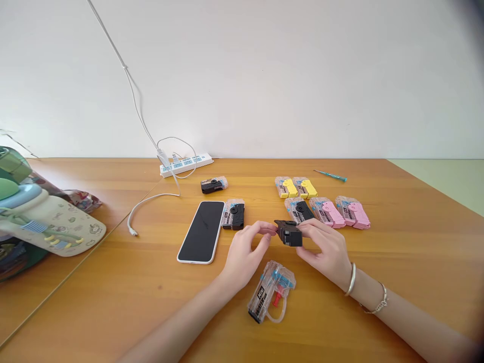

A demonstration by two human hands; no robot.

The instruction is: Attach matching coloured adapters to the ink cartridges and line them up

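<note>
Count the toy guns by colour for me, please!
Yellow toy guns: 2
Pink toy guns: 2
Black toy guns: 4
Red toy gun: 1
Total: 9

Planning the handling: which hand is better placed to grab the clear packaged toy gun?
Left hand, probably: nearer the clear packaged toy gun, and only its fingers touch the black toy gun; the right hand holds that.
</note>
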